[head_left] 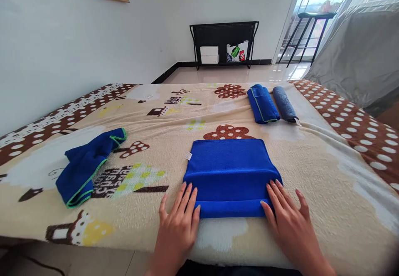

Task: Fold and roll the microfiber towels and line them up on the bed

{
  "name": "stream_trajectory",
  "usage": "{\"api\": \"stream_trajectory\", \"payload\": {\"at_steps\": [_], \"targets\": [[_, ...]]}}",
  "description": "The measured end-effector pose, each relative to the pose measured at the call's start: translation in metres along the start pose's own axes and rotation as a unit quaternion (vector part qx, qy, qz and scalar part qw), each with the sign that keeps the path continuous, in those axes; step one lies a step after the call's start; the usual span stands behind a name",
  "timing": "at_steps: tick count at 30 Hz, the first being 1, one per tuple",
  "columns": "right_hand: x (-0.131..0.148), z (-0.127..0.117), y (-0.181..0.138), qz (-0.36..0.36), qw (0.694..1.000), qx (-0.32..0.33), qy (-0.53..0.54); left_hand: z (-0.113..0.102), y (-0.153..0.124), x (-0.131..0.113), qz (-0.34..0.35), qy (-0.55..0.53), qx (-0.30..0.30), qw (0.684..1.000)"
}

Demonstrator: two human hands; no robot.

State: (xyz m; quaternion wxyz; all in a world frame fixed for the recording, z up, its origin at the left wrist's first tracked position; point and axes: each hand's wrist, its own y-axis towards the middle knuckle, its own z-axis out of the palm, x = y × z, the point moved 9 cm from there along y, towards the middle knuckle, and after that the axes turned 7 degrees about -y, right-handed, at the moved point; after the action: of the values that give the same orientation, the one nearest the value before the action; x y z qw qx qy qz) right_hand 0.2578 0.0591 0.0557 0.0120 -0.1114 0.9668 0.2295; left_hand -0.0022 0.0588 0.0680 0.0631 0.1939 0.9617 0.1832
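Note:
A bright blue towel [230, 155] lies spread in front of me, its near edge turned over into a narrow fold and a small white tag at its left side. My left hand [181, 215] rests on its near left corner, fingers stretched out flat. On the near right corner lies my right hand [286, 213], fingers also extended and spread. Neither hand grasps the cloth. Off to the left is a crumpled dark blue towel [89, 163] with green edging. Two rolled towels sit at the far right: a blue one with green edging [263, 104] and a grey-blue one [285, 104].
The towels lie on a cream patterned blanket [174, 143] with brown polka-dot borders. Beyond it, a black rack [224, 33] holds white boxes [209, 54] and a printed bag [237, 52]. A stool [316, 15] and a grey covered object [364, 47] stand to the right.

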Motion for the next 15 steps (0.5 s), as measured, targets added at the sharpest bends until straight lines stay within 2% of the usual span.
{"api": "stream_trajectory", "payload": {"at_steps": [2,4,6,7,9,12,14,15], "targets": [[0.028,-0.006,0.016,-0.022,1.000,-0.002,0.022,0.000,0.016,-0.027,0.025,-0.025,-0.008,0.999],[0.060,-0.005,0.032,-0.066,0.995,0.016,0.067,0.010,0.036,-0.054,0.044,-0.062,0.024,0.997],[0.076,0.004,0.043,-0.095,0.989,0.049,0.100,0.023,0.050,-0.066,0.041,-0.089,0.064,0.993],[0.073,0.010,0.044,-0.091,0.989,0.060,0.102,0.028,0.052,-0.063,0.031,-0.093,0.078,0.992],[0.047,0.023,0.040,-0.049,0.993,0.068,0.078,0.033,0.048,-0.040,-0.008,-0.080,0.076,0.994],[-0.010,0.036,0.020,0.009,0.997,0.064,0.041,0.029,0.024,0.015,-0.076,-0.044,0.049,0.995],[-0.034,0.040,0.010,0.005,0.997,0.074,0.039,0.024,0.010,0.039,-0.085,-0.035,0.042,0.995],[-0.040,0.039,0.009,0.000,0.996,0.075,0.040,0.020,0.007,0.044,-0.078,-0.033,0.037,0.996]]}}
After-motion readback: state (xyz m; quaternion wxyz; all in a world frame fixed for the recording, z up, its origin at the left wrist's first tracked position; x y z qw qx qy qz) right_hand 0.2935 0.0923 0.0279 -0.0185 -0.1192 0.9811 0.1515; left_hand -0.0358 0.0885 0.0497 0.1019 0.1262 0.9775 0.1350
